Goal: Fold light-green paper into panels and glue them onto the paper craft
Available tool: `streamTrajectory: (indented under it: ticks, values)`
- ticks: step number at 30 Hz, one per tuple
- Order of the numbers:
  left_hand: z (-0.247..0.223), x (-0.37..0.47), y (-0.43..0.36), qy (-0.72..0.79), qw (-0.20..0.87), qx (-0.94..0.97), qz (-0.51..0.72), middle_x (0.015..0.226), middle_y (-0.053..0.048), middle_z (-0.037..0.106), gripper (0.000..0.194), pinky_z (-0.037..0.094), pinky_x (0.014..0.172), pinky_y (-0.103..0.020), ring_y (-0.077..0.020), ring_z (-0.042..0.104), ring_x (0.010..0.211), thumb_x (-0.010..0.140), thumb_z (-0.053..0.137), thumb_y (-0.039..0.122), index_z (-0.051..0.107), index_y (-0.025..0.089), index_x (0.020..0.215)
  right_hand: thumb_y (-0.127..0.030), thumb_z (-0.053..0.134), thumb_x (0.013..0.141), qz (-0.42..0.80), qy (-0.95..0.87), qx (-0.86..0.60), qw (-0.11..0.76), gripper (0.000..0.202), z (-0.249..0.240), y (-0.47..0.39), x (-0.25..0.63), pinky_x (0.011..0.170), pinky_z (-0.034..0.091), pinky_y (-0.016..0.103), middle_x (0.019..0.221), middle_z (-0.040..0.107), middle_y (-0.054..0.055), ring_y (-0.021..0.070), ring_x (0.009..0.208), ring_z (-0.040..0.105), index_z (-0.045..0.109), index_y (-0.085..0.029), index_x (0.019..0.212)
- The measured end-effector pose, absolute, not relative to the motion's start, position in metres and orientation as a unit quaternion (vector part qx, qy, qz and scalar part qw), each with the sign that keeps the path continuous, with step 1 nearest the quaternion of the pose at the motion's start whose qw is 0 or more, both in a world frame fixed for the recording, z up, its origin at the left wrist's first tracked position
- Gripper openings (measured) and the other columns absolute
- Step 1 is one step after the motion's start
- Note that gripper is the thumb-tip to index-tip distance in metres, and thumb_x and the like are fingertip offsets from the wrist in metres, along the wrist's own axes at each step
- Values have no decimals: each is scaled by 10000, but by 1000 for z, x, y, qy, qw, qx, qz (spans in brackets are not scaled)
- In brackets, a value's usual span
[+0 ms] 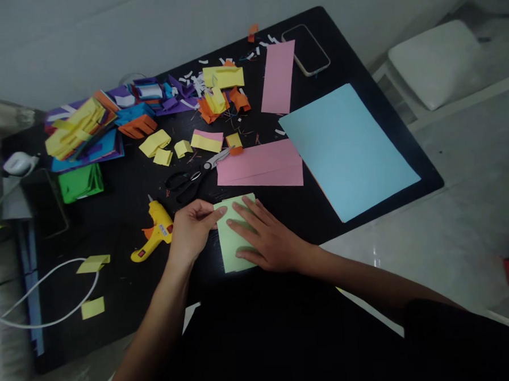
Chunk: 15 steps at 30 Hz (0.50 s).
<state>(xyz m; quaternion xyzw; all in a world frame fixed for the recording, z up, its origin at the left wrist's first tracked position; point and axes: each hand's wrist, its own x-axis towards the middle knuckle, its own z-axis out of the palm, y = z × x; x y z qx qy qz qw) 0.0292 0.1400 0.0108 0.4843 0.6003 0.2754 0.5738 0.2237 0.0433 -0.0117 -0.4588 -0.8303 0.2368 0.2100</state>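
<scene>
A light green folded sheet of paper [232,245] lies at the table's near edge, under both hands. My left hand [196,225] pinches its upper left corner between thumb and fingers. Flat across the paper rests my right hand [268,238], fingers spread. Just beyond are black-handled scissors [198,173], their blades pointing at an orange and yellow scrap [234,144]. Pink paper strips [259,170] lie past the green paper. To the left of my left hand is a yellow glue gun [156,230] on its side.
A light blue sheet stack [350,151] covers the right side, near a phone [307,50] and another pink strip [278,78]. Folded coloured papers [78,128] and a green bundle [81,182] sit at left. A white cable [52,325] loops nearby. A white stool [435,61] stands beyond.
</scene>
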Motion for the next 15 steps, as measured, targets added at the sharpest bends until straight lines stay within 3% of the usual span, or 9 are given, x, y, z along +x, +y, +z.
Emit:
streamTrajectory:
  ticks: [9, 12, 15]
  values:
    - [11, 32, 140, 615, 579, 453, 285, 641, 20, 683, 468, 501, 536, -225, -105, 585, 549, 489, 1004, 389, 677, 171, 743, -526, 480, 1083, 236, -830, -470, 185, 701, -7, 38, 223, 1299, 215, 681, 1738, 243, 266, 386, 1662, 51, 396, -63, 1602]
    - [9, 31, 136, 606, 574, 466, 294, 696, 7, 702, 454, 526, 578, -243, -120, 621, 586, 580, 973, 397, 682, 175, 848, -629, 490, 1047, 227, -826, -483, 181, 856, -6, 30, 219, 1303, 187, 684, 1751, 174, 280, 402, 1659, 17, 306, -43, 1644]
    - [11, 29, 123, 596, 542, 493, 328, 832, -15, 736, 437, 582, 736, -282, -163, 713, 767, 682, 929, 356, 671, 197, 996, -705, 512, 1003, 226, -819, -496, 179, 957, -5, 23, 216, 1305, 173, 689, 1762, 151, 261, 395, 1661, 5, 257, -65, 1667]
